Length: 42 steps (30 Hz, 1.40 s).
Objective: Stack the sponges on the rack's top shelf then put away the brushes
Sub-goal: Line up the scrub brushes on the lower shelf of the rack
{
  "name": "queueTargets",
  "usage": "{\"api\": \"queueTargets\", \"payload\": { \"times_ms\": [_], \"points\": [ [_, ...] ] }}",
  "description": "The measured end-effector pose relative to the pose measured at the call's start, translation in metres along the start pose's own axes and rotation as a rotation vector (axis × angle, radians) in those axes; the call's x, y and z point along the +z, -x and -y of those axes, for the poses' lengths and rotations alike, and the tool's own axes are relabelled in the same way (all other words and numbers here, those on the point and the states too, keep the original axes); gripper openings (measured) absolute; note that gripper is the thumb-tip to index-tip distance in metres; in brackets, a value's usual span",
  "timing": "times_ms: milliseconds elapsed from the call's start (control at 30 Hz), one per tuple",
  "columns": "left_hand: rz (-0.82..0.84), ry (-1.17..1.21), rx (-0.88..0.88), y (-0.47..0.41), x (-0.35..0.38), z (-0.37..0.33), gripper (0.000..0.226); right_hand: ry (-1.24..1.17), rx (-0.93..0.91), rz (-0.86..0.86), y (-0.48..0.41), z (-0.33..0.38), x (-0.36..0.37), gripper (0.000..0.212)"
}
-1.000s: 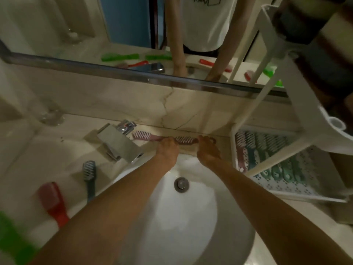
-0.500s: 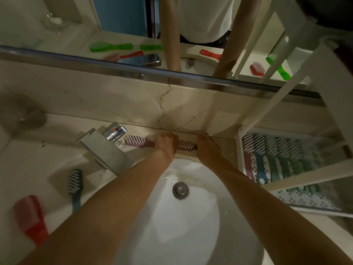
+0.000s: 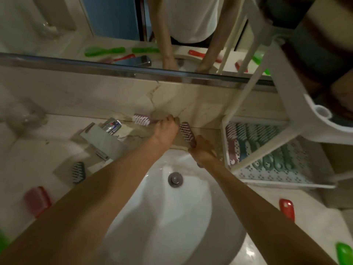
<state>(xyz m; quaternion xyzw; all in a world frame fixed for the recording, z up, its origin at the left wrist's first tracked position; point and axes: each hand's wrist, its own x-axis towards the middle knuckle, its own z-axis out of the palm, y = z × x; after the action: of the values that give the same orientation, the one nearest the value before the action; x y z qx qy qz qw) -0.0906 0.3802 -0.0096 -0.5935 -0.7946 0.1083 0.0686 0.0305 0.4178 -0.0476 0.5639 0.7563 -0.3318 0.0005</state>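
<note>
My left hand [image 3: 165, 131] grips the handle of a pink brush [image 3: 141, 119] behind the sink, its white bristles pointing left. My right hand [image 3: 202, 151] grips the handle of a second pink brush [image 3: 187, 131], whose bristle head points up and away toward the wall. A white rack [image 3: 282, 87] stands at the right; several brushes [image 3: 254, 146] lie side by side on its lower shelf. Striped sponges [image 3: 322, 44] are stacked on its top shelf. A blue brush [image 3: 78, 172] and a red brush [image 3: 37, 201] lie on the counter at the left.
A white sink [image 3: 164, 211] with a metal drain sits below my arms. A chrome tap [image 3: 103, 138] stands left of my left hand. A red brush [image 3: 286, 208] and a green one [image 3: 345, 253] lie on the counter at the right. A mirror runs along the back.
Both hands have closed on the two pink brushes and pulled them apart. The right hand drew its brush back toward the sink and turned it; the left brush lifted slightly.
</note>
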Motion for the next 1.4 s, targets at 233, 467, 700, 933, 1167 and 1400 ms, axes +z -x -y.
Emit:
{"api": "queueTargets", "payload": {
  "times_ms": [233,467,700,933,1167,1400],
  "points": [
    [0.071,0.282,-0.065,0.069,-0.069,-0.019,0.031,-0.125,-0.042,-0.092,0.090,-0.020,-0.009,0.024],
    [-0.065,0.476,-0.089,0.171,-0.068,-0.059,0.022,-0.144,-0.056,-0.074,0.169,-0.071,-0.016,0.013],
    [-0.171,0.664,0.033,0.203,-0.093,-0.132,0.011,-0.227,0.002,-0.197,0.212,-0.147,-0.044,0.014],
    [-0.081,0.709,0.098,0.175,-0.127,-0.208,0.017,-0.267,0.059,-0.332,0.207,-0.198,-0.100,0.019],
    [-0.052,0.905,0.079,0.117,-0.149,-0.250,0.021,-0.213,0.062,-0.359,0.148,-0.228,-0.154,0.023],
    [0.131,1.229,-0.144,0.049,-0.151,-0.256,0.024,-0.170,0.127,-0.350,0.076,-0.239,-0.180,0.037]
  ]
}}
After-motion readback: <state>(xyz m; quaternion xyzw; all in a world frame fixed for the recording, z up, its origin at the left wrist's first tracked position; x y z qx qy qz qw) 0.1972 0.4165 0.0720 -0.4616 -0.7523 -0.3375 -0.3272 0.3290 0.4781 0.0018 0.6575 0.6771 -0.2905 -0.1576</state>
